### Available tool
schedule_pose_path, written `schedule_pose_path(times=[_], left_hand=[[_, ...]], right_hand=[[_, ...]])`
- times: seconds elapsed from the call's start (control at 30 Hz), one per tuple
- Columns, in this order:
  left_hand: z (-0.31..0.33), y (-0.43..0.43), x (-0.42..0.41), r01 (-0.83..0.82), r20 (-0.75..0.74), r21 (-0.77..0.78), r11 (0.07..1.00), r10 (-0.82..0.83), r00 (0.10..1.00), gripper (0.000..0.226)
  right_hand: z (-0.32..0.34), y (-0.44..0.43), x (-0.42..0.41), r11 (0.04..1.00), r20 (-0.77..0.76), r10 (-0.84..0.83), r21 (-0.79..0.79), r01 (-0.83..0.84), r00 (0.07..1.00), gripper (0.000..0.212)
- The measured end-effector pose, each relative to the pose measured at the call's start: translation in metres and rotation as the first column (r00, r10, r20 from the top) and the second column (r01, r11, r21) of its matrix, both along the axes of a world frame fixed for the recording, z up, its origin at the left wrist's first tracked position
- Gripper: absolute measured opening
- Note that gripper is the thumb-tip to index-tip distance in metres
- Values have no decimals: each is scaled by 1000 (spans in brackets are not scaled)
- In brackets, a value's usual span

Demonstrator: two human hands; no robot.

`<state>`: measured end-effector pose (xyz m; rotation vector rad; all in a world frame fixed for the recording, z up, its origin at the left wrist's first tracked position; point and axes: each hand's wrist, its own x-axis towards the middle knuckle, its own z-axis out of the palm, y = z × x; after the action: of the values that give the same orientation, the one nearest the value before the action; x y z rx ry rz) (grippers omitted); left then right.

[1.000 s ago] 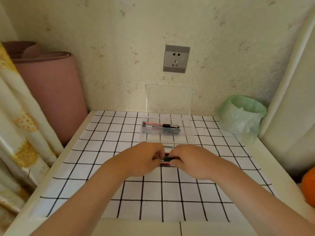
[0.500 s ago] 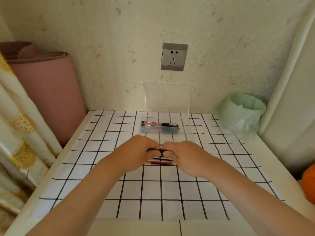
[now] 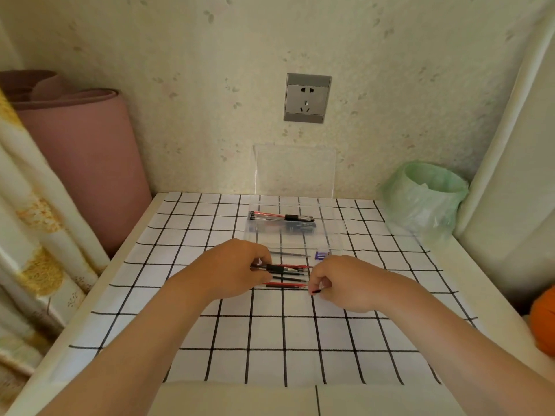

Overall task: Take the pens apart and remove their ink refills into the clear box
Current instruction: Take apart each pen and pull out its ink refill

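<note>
Left hand (image 3: 237,270) grips pen (image 3: 277,268); right hand (image 3: 345,283) pinches small part (image 3: 316,291), mostly hidden.

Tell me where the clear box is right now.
In the head view the clear box lies mid-table on the checked cloth, just beyond the left hand and right hand, below the wall socket, with the green-bagged bin to its right.

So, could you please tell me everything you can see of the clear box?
The clear box is a shallow, see-through plastic tray lying flat on the checked cloth, far across the table. Its lid stands open, upright against the wall. A few pens lie along its far side, one showing red ink and a black grip. The left hand and right hand work just before its near edge, seemingly without touching it.
</note>
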<state>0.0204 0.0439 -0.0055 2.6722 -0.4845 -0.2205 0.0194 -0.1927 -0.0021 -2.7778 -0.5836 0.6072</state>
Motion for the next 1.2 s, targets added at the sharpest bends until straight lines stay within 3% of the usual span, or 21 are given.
schedule_pose_path(times=[0.27,0.4,0.5,0.7,0.97,1.1,1.2], left_hand=[[1,-8,-4,23,-6,39,999,-22,1000,11],[3,-11,-4,47,-6,53,998,-46,999,9],[3,-14,-4,57,-12,42,998,-56,998,7],[4,-15,-5,80,26,34,996,-81,996,10],[3,-18,-4,94,-64,26,995,-93,994,27],[6,-17,-4,102,-45,54,993,-100,994,26],[7,-16,-4,106,-44,50,993,-104,994,25]], right_hand=[[-2,1,1,999,-6,-9,48,9,1000,30],[2,0,1,995,88,-10,99,1,996,20],[3,7,1,991,198,17,127,-43,980,26],[-2,15,1,990,270,123,27,-135,955,29],[5,16,0,996,404,42,60,-72,914,16],[3,14,1,992,398,10,110,-58,917,35],[3,14,0,988,361,31,130,-83,932,32]])
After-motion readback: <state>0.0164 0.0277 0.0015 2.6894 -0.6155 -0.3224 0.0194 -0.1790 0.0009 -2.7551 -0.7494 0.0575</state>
